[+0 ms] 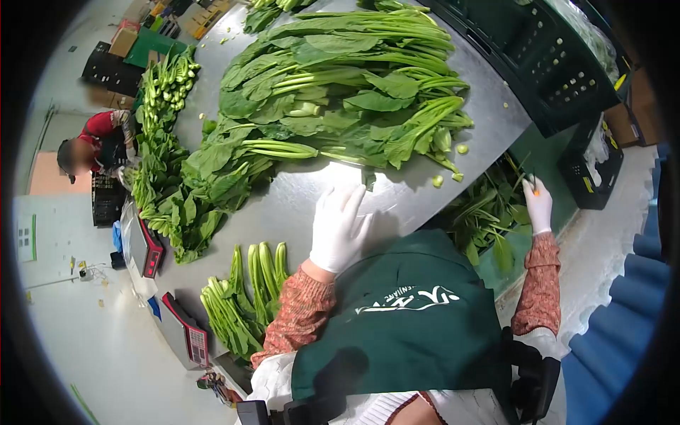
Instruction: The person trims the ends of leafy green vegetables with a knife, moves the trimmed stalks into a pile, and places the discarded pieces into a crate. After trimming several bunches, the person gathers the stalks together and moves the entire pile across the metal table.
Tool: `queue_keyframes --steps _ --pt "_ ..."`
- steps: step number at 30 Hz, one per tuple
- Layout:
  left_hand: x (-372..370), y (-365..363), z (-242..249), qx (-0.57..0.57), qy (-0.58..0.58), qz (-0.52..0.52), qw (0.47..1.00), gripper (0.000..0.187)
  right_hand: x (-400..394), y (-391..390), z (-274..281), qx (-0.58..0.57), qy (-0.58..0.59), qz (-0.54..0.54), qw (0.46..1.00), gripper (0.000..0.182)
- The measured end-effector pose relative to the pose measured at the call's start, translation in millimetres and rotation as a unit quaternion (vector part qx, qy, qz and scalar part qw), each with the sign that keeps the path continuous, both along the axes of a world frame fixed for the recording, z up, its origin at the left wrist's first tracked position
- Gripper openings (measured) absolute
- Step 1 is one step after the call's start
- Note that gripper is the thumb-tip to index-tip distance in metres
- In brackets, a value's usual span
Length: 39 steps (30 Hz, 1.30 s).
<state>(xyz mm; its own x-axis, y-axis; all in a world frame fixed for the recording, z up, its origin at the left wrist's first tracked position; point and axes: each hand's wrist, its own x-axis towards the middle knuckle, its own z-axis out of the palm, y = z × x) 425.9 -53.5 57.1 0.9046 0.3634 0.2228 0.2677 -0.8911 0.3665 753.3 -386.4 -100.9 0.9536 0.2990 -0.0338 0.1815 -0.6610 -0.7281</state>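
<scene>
My left hand [338, 227], in a white glove, is over the metal table [276, 209] with its fingers stretched out and nothing in it. Just beyond its fingertips lies a big heap of leafy green vegetables [333, 85] with pale stalks. My right hand [538, 207], also gloved, is out past the table's right edge, closed on a small tool [536, 192] with an orange part; its shape is hard to make out. Beside that hand, lower than the tabletop, are loose green leaves [489, 212]. A smaller bunch of greens [234, 312] lies left of my left forearm.
Dark green crates [528, 53] line the table's right side, with a black crate [591, 163] beyond. Two red-edged scales [185, 329] [150, 248] stand at the left. More greens [166, 92] lie at the far left, near a person in red [103, 124].
</scene>
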Motion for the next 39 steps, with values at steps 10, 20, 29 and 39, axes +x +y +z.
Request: queue_keyframes --steps 10,20,29,39 --pt "-24.1 23.1 -15.4 -0.017 -0.014 0.06 0.998 0.05 -33.1 255.9 140.5 0.182 -0.091 0.3 0.932 0.027" --pt "-25.1 50.7 -34.4 -0.085 -0.043 0.128 0.987 0.045 -41.6 387.5 195.8 0.061 -0.316 0.44 0.839 0.052" --pt "-29.9 59.8 -57.2 -0.089 -0.064 0.164 0.98 0.042 -64.0 492.8 171.6 -0.156 -0.371 0.522 0.752 0.093" --pt "-52.9 68.6 -59.7 -0.099 -0.018 0.22 0.97 0.043 20.9 585.6 211.4 -0.216 -0.271 0.558 0.754 0.086"
